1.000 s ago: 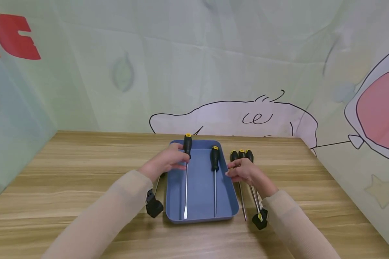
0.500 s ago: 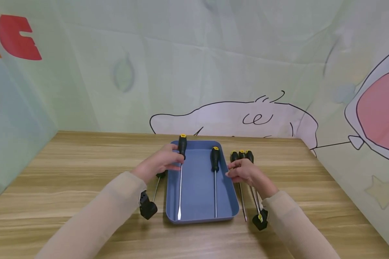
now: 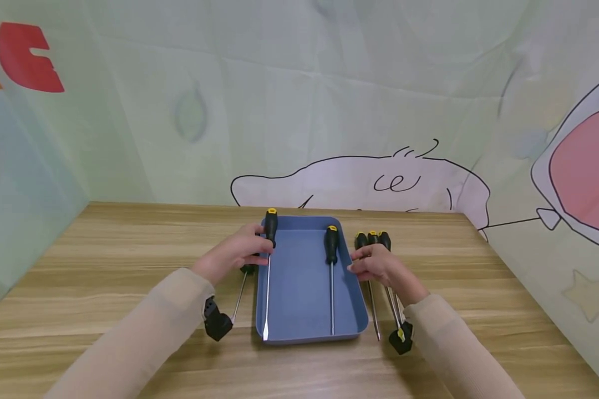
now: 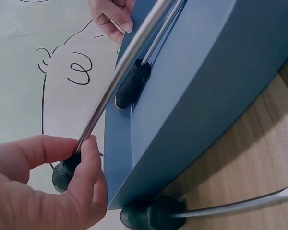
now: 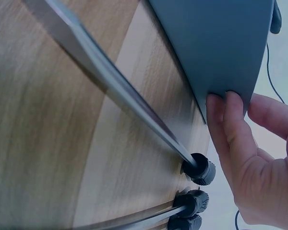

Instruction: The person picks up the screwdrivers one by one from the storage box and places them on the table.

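My left hand [image 3: 237, 252] pinches a flat-blade screwdriver [image 3: 271, 226] between thumb and fingers, where the black, yellow-capped handle meets the shaft. That screwdriver extends along the left side of a blue tray [image 3: 304, 293], its tip by the near rim. In the left wrist view its shaft [image 4: 120, 72] rises above the tray. On the tray's right side, my right hand [image 3: 381, 266] pinches the wall, two fingers [image 5: 236, 117] on the outside and the thumb toward the rim. Inside the tray lies another black-handled screwdriver [image 3: 331, 244], apart from both hands.
Three screwdrivers [image 3: 361, 240] lie on the table right of the tray, partly under my right hand. Another screwdriver [image 3: 239, 296] lies close to the tray's left wall, below my left hand. A printed cloth backdrop [image 3: 299, 111] stands behind the wooden table [image 3: 145, 244].
My left hand has shifted left with the screwdriver, from over the tray's inside to its left edge. The right hand and the tray stay in place.
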The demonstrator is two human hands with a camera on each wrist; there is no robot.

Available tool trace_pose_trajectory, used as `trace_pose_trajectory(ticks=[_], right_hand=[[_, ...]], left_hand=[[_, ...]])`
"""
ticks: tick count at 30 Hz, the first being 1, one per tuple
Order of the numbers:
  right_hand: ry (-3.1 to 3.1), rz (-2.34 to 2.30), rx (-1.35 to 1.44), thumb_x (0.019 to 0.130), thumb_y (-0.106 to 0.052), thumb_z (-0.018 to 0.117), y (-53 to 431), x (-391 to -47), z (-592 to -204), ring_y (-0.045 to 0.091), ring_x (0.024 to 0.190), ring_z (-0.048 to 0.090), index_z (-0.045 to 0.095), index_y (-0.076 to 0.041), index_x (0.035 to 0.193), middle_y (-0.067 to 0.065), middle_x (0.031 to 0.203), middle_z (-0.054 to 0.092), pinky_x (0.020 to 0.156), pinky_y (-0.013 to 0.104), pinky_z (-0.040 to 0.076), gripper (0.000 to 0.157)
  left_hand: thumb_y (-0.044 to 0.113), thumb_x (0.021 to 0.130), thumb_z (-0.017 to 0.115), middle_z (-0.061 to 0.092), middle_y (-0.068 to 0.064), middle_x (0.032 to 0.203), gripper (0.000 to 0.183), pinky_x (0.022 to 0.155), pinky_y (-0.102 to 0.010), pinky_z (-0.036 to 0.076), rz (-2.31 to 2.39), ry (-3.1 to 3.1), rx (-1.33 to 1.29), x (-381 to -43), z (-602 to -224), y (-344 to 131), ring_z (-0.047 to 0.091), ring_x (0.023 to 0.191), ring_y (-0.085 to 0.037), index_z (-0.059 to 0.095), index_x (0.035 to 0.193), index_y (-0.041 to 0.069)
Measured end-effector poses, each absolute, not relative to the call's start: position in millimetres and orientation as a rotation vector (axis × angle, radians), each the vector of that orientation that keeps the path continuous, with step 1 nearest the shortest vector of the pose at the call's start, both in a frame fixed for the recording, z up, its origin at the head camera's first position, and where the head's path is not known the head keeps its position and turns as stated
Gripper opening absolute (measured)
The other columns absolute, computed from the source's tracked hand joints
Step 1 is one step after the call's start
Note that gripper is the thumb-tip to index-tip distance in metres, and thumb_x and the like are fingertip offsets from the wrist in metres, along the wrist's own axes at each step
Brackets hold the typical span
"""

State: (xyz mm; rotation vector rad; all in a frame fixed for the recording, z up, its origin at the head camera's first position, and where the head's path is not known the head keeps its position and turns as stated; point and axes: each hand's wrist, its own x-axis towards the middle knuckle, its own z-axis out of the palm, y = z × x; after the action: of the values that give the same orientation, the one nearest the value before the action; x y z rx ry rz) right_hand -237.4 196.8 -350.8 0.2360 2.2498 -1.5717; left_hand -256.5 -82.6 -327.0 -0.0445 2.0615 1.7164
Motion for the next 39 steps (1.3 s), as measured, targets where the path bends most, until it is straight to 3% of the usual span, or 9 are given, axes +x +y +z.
trace_pose_trajectory(ticks=[12,19,39], right_hand=[[2.250,-1.564,0.244,0.081,0.007,0.062,197,-239,-352,0.019,0.075,0.062,0.050,0.013,0.117,0.017,0.097,0.057,0.073,0.034,0.054,0.039],[2.235,-1.578,0.248,0.081,0.008,0.062,197,-239,-352,0.018,0.075,0.062,0.049,0.014,0.118,0.017,0.097,0.056,0.073,0.033,0.054,0.039],[2.237,-1.599,0.232,0.081,0.008,0.062,198,-238,-352,0.018,0.074,0.063,0.049,0.015,0.118,0.018,0.096,0.059,0.071,0.033,0.055,0.039]], left_hand=[[-0.009,0.086,0.045,0.044,-0.023,0.114,0.058,0.068,-0.027,0.054,1.716,2.051,-0.007,-253,-329,-93,0.051,0.100,-0.030,0.022,0.139,-0.010],[-0.010,0.086,0.045,0.041,-0.026,0.120,0.062,0.083,-0.037,0.051,1.726,2.038,-0.008,-254,-329,-100,0.049,0.103,-0.031,0.017,0.141,-0.010],[-0.008,0.084,0.045,0.046,-0.024,0.113,0.062,0.067,-0.025,0.053,1.696,2.086,-0.028,-250,-332,-120,0.053,0.091,-0.023,0.018,0.139,-0.014]])
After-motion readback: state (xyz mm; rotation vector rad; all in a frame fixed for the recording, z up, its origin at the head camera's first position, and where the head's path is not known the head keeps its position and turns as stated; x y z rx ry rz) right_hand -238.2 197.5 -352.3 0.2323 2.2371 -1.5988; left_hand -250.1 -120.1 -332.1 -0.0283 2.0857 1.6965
